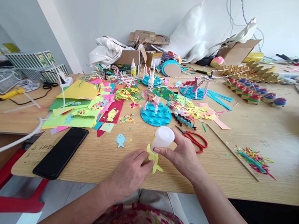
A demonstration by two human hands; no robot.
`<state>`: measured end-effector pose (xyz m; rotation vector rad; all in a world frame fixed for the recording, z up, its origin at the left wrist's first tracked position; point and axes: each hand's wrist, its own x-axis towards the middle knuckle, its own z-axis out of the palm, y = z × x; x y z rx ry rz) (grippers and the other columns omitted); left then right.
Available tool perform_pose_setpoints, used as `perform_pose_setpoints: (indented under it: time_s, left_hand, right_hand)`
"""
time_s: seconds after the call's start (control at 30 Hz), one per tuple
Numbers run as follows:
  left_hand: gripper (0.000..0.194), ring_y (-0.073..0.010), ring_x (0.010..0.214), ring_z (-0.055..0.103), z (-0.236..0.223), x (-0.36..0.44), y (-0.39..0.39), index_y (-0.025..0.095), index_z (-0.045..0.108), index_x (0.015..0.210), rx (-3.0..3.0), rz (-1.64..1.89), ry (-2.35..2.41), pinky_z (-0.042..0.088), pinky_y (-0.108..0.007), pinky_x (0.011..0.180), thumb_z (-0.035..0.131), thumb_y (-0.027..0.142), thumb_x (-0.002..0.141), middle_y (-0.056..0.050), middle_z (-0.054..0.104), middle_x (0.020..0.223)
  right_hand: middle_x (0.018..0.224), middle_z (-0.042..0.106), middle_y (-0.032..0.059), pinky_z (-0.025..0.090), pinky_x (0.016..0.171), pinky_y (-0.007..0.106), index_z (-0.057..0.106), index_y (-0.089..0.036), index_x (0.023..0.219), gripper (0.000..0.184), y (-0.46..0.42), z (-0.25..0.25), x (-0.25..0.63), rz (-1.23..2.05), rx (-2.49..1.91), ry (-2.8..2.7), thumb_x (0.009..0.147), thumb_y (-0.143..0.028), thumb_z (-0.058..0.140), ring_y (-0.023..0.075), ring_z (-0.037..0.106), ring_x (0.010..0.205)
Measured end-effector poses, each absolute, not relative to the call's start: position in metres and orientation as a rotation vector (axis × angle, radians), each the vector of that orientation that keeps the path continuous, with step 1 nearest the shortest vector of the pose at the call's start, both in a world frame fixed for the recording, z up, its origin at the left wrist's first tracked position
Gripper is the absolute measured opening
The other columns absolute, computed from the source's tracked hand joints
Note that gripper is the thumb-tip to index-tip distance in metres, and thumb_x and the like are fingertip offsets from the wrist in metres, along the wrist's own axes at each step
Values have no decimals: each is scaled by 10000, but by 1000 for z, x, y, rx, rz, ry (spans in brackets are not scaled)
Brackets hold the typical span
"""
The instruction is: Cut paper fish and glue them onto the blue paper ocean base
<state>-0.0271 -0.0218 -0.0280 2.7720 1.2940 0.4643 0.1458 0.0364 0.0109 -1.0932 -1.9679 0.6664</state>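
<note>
My right hand (184, 156) is wrapped round a white glue bottle (164, 137), tipped so its round base faces up toward me. The bottle's tip is hidden. Below it lies a yellow paper fish (156, 164) near the table's front edge, pinched by the fingers of my left hand (128, 170). A small blue paper fish (120, 140) lies flat to the left. Beyond the bottle stands a blue scalloped base (156, 114) with a red spotted fish raised on pale posts. Red-handled scissors (196, 139) rest right of my right hand.
A black phone (61, 152) and stacked coloured paper (76, 106) lie at left. To the right are a thin wooden stick (232, 151) and shredded paper (255, 159). Painted egg-carton pieces (252, 92) sit farther back. A white cable (34, 132) crosses the left side.
</note>
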Motion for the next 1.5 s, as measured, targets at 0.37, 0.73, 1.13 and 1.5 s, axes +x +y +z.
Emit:
perform_pose_setpoints:
  time_s: [0.37, 0.73, 1.13, 1.5]
  left_hand:
    - [208, -207, 1019, 486, -27, -27, -23, 170, 520, 1023, 2776, 470, 1296, 443, -367, 900, 449, 94, 843, -65, 519, 1009]
    - [236, -206, 1028, 478, -27, -27, -23, 168, 511, 1053, 2774, 447, 1308, 429, -360, 919, 468, 96, 833, -70, 509, 1022]
    - [248, -214, 1061, 472, -28, -27, -23, 169, 510, 1047, 2786, 483, 1303, 428, -360, 928, 472, 74, 821, -77, 510, 1061]
    - [240, -217, 1068, 474, -28, -27, -23, 177, 508, 1044, 2785, 497, 1299, 441, -380, 917, 460, 85, 828, -81, 522, 1068]
  right_hand:
    - [774, 643, 10, 438, 589, 253, 589, -180, 911, 362, 32, 14, 147, 635, -1090, -2009, 662, -432, 665, 166, 568, 675]
    - [712, 629, 9, 433, 573, 259, 588, -179, 833, 316, 27, 15, 152, 617, -1111, -2015, 664, -435, 659, 158, 553, 634]
    - [745, 629, -3, 431, 583, 251, 590, -172, 873, 337, 36, 12, 147, 603, -1142, -1962, 642, -398, 686, 160, 558, 666]
    - [762, 628, 0, 438, 593, 257, 586, -178, 884, 343, 38, 10, 146, 606, -1125, -1970, 651, -412, 678, 165, 562, 679]
